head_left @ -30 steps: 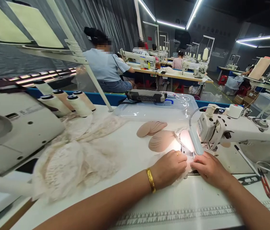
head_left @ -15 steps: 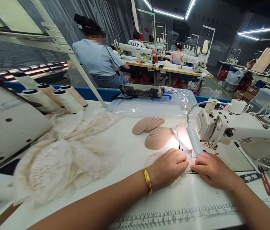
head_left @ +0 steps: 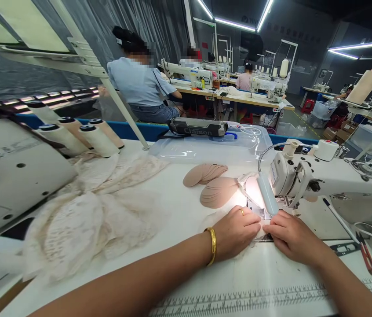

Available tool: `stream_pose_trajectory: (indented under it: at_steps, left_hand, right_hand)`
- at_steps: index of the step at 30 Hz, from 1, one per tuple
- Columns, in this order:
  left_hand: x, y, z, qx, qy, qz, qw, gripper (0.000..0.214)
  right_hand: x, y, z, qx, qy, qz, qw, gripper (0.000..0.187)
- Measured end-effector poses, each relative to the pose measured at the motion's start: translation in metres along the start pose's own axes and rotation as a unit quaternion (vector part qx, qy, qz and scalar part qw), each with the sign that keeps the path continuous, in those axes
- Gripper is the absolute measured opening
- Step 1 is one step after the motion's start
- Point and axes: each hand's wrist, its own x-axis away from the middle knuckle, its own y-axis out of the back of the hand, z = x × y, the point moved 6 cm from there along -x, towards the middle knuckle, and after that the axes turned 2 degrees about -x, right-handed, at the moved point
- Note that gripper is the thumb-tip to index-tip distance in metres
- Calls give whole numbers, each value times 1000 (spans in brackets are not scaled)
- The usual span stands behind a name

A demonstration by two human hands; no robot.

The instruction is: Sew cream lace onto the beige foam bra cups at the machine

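My left hand, with a ring and a gold bangle, is closed on pale sheer lace fabric just in front of the sewing machine. Close beside it, my right hand pinches the same fabric, its fingertips near the machine's needle area. The needle itself is hidden behind the lamp and my fingers. Behind my left hand lie two fanned stacks of beige pads, a nearer stack and a farther stack.
Lace fabric is heaped at the left, near thread cones. Red-handled thread snips lie at the right. A printed ruler runs along the front edge. A clear plastic lid lies behind; a co-worker sits beyond.
The view has shifted slightly. My left wrist has turned a little and the bangle has moved right; both hands stay at the fabric by the machine.
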Motion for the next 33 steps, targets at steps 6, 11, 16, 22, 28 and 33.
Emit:
stream_pose_trajectory:
  at_steps: [6,11,16,22,28,33]
  left_hand:
    - [-8,-6,6,-36,-28,28,999,5]
    - [-16,-9,15,-54,-40,27,997,6]
    - [-24,-13,26,-53,-47,18,997,14]
    - [-27,-17,35,-23,-52,23,998,14]
    - [-28,-13,37,-13,-38,25,999,13]
    - [-31,-9,41,-20,-27,18,999,14]
  right_hand:
    - [-1,-4,-6,15,-20,-9,1000,24]
    - [-2,-7,-12,47,-41,-45,997,23]
    - [-2,-10,-19,80,-59,-85,991,26]
    - [-1,-11,-22,90,-67,-87,990,25]
    - [0,-9,-18,93,-45,-82,991,25]
    - [-1,-10,-19,89,-49,-92,991,25]
